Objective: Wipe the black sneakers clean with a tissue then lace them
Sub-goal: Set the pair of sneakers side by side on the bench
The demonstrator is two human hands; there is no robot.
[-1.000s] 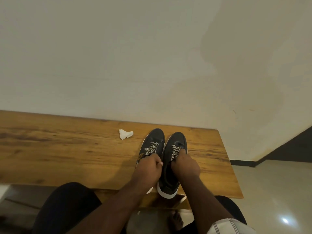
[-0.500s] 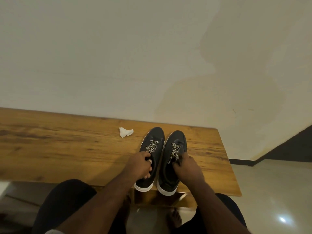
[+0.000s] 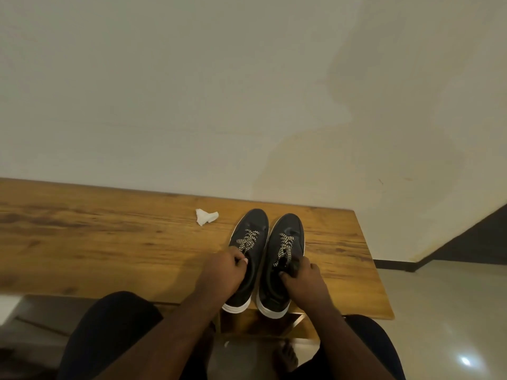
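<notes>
Two black sneakers with white soles stand side by side on the wooden bench [image 3: 109, 242], toes toward the wall. Both carry black-and-white patterned laces. My left hand [image 3: 222, 272] grips the collar of the left sneaker [image 3: 253, 224] at its left side, fingers curled over the rim. My right hand [image 3: 303, 278] grips the collar of the right sneaker [image 3: 288, 229] at its right side, thumb inside the opening. A crumpled white tissue [image 3: 205, 216] lies on the bench to the left of the sneakers, apart from both hands.
A plain pale wall rises right behind the bench. The bench's right end [image 3: 378, 270] is close to the right sneaker, with tiled floor [image 3: 439, 311] beyond it. My knees in dark trousers and a bare foot [image 3: 285, 357] are below the front edge.
My hands have moved apart, from the middle of the pair to the outer sides. The sneakers have settled flat side by side on the bench.
</notes>
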